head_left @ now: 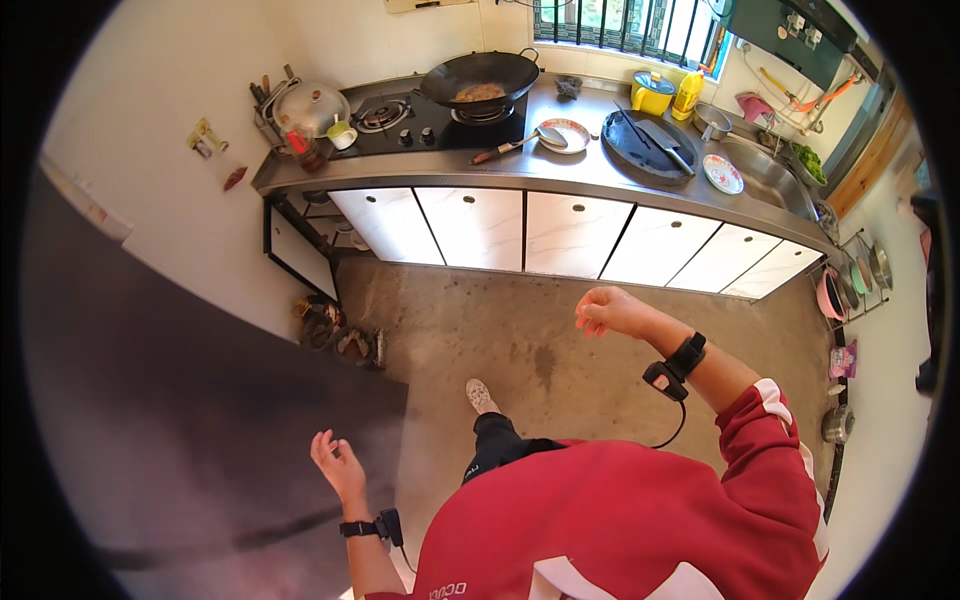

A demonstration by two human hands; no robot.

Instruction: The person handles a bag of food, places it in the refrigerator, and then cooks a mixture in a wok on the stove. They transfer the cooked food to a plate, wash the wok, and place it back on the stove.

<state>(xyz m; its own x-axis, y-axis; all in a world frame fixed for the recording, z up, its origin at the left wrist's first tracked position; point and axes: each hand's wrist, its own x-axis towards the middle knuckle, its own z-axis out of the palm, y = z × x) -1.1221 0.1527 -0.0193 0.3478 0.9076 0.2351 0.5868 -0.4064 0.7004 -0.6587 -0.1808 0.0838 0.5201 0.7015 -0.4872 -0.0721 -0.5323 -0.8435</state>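
My left hand [341, 466] is raised at the lower left beside a large dark surface, its fingers apart and nothing in it. Over the concrete floor hangs my right hand [606, 310], fingers loosely curled, holding nothing. Both wrists wear black strapped devices. Beyond them, a black wok [480, 79] with food [480, 93] in it sits on the right burner of the gas stove [424, 127]. A spatula [517, 144] rests with its blade on a patterned plate [574, 133]. On a round dark chopping board [637, 161] lies a cleaver [666, 147].
A steel counter [480, 174] runs along the wall, carrying a lidded pot [311, 109], a yellow container [652, 92], an oil bottle [687, 95] and a small plate [723, 174]. The sink [765, 174] is at its right. A cabinet door [300, 247] stands open at left; basins hang at right.
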